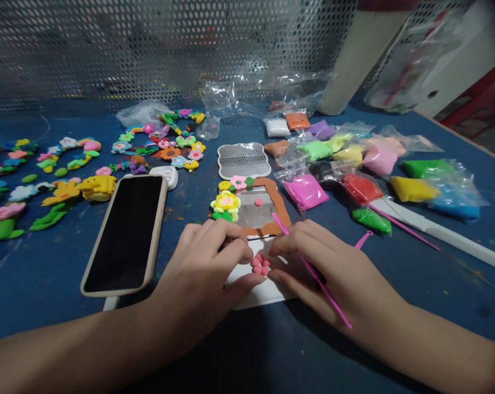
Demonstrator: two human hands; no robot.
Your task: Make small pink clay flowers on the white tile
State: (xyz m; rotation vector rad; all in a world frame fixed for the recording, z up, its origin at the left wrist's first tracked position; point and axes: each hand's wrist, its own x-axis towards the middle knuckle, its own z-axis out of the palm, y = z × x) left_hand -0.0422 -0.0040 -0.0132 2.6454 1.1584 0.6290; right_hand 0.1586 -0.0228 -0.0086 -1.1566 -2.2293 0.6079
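A small pink clay flower point(261, 265), a ring of rounded petals, lies on a white panel point(251, 295). My left hand point(214, 262) has its thumb and forefinger closed on the flower's left side. From the right, the fingertips of my right hand point(325, 262) touch the petals, while a thin pink modelling tool point(313, 269) is tucked between its fingers. Just beyond is a small mirror with a brown clay border point(278, 205). Yellow and pink clay flowers point(225, 202) decorate its left edge, and a pink dot point(258, 202) shows on the glass.
A phone point(126, 235) lies left of my hands, with a white earbud case point(165, 176) behind it. Clay decorations point(62, 191) spread across the left. Bagged coloured clay point(304, 189), a second pink tool point(407, 225) and a white strip point(444, 230) lie right. A wavy-edged mirror point(244, 160) lies behind.
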